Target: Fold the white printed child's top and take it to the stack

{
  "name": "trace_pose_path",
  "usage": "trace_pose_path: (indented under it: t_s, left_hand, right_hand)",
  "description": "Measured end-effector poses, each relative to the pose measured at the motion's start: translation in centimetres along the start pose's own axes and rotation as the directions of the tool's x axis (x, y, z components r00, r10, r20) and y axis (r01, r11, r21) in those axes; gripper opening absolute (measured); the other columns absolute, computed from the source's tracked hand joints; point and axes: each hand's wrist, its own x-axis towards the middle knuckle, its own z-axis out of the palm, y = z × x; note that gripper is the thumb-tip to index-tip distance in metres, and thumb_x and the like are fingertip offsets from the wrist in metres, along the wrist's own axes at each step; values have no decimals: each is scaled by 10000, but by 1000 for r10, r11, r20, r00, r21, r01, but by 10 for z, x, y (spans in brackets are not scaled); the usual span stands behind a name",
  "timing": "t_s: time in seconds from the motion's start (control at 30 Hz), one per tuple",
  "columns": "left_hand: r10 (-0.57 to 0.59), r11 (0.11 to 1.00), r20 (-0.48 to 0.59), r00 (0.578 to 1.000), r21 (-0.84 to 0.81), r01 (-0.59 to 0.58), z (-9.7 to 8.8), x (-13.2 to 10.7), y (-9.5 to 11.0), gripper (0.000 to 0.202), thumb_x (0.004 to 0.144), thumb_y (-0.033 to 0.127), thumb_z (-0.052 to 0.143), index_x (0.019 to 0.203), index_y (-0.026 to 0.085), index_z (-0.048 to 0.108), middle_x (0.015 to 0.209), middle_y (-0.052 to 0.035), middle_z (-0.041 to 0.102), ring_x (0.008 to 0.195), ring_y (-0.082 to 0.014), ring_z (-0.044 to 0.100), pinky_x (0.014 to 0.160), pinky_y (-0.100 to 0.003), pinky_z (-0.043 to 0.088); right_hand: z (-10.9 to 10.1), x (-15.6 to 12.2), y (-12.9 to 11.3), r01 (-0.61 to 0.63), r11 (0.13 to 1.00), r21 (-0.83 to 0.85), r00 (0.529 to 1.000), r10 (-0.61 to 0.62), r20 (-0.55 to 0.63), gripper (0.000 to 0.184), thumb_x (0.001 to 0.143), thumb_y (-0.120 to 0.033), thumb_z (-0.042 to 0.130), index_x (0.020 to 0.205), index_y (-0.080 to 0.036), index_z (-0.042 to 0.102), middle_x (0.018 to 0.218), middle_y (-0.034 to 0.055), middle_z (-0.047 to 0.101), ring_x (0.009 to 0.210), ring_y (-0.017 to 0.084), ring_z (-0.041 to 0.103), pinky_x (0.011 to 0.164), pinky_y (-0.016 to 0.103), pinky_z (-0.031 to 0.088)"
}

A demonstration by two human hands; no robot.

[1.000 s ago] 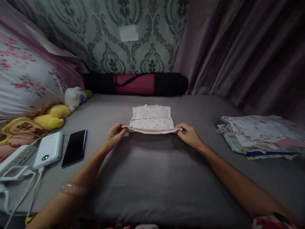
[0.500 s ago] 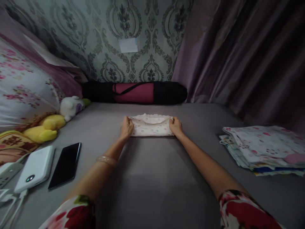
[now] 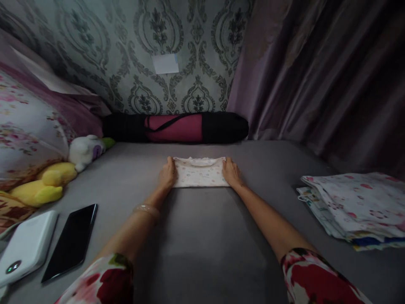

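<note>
A white cloth (image 3: 202, 175) with a small scattered print lies folded into a wide strip on the grey bed sheet (image 3: 202, 236). My left hand (image 3: 167, 172) grips its left end near the upper corner, fingers closed on the fabric. At the opposite end, my right hand (image 3: 232, 171) pinches the upper right corner. Between the hands the top edge sags slightly, with a frilly bit of fabric showing behind it. A pale bangle circles my left wrist.
To the right lies a stack of folded printed cloths (image 3: 357, 207). On the left are a black phone (image 3: 71, 242), a white power bank (image 3: 28, 245), a yellow plush toy (image 3: 44, 185) and a white plush toy (image 3: 84, 150). A black and maroon long bag (image 3: 175, 128) lies along the wall.
The cloth's upper layer has come forward and lies flatter, narrowing the gap at its top. Both hands still hold its ends. The whole view has shifted slightly.
</note>
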Motion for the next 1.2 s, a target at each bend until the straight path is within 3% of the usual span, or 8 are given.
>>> trace_pose_path:
  t_s: [0.27,0.6,0.73,0.83,0.93,1.0,1.1,1.2]
  left_hand:
    - [-177,983,45,983,49,175,-2,10,6,352,969,371,329,1040,166,607,1047,-198,704,968,-299,677,748,-342,468]
    - [-204,979,18,979,15,203,1,10,9,383,959,381,336,1059,139,615,1049,-230,695,994,-337,670,788,-393,474]
    - [-190,978,81,978,-67,195,-2,16,-1,381,964,414,359,1038,138,609,1050,-217,694,1015,-317,658,797,-372,469]
    - [-155,983,9,988,-97,155,-4,14,-4,385,960,415,405,1125,107,564,1097,-208,665,1044,-286,639,839,-354,468]
    - [28,999,-119,992,-24,-31,-1,4,7,375,959,356,428,1201,88,527,1207,-212,603,1133,-277,585,942,-368,442]
    - [193,981,-98,976,5,-193,5,-3,23,370,966,307,413,1246,86,513,1241,-202,591,1179,-269,555,998,-376,419]
    - [351,936,22,936,8,-352,16,-11,48,402,960,212,387,1335,91,465,1376,-183,536,1304,-259,469,1082,-386,363]
    - [323,944,122,939,33,-329,24,-17,61,451,959,187,359,1398,111,425,1501,-157,435,1415,-290,343,1135,-454,302]
  right_hand:
    - [3,9,-4,-129,992,-4,991,129,15,395,1007,-350,349,1180,-107,607,1105,232,685,1058,317,663,866,404,481]
    - [9,10,-10,-152,988,-25,988,151,-42,384,1000,-315,365,1161,-72,615,1086,250,684,1046,314,670,896,417,476]
    - [1,16,-4,-148,989,-21,986,149,75,406,1001,-364,382,1186,-85,611,1137,241,673,1082,303,656,883,385,480]
    - [-9,17,-4,-144,989,-24,975,146,165,436,998,-418,383,1174,-105,631,1154,215,676,1086,293,652,860,357,485]
    - [-12,8,-17,-39,996,-85,999,42,35,427,1006,-327,338,1205,-66,611,1203,234,644,1148,305,608,931,384,452]
    - [-7,-1,-34,132,985,-106,991,-135,-21,432,1006,-269,299,1244,-55,589,1274,232,609,1216,304,557,1012,411,402]
    - [9,-13,-58,429,901,-67,901,-422,98,474,1002,-247,273,1397,-94,486,1460,164,488,1378,269,401,1145,436,259]
    - [27,-17,-68,534,844,-46,832,-514,211,538,988,-236,274,1502,-93,347,1583,105,312,1482,249,202,1201,462,118]
